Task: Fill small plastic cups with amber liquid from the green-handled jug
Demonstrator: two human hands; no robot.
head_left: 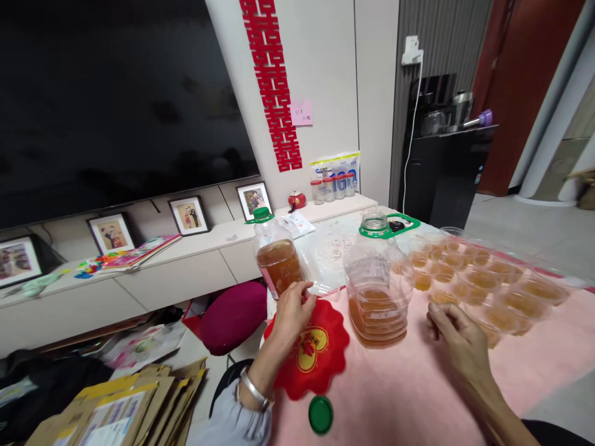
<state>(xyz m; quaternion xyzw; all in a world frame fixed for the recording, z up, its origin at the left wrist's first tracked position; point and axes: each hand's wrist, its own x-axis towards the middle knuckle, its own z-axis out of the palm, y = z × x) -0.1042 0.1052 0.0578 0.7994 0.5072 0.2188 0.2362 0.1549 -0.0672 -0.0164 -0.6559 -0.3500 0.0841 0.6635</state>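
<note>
My left hand [294, 314] is over a red scalloped tray [332, 347] with a gold heart design, its fingers bent but apart and nothing seen in them. Just beyond it stands a capped plastic jug [280, 263] of amber liquid with a green lid. To its right an uncapped plastic jug [379, 310], part full of the same liquid, has a green collar and handle. My right hand [458, 341] hovers at the near side of the filled plastic cups [481, 279], fingers curled in with nothing visible in them. A loose green cap [320, 415] lies on the pink cloth [385, 396].
Behind the table runs a low cabinet [162, 272] with framed photos, a red pot [296, 199] and several lidded glass jars [328, 190]. A magenta stool [235, 317] stands at the table's left. Flattened cardboard envelopes [125, 409] are piled lower left.
</note>
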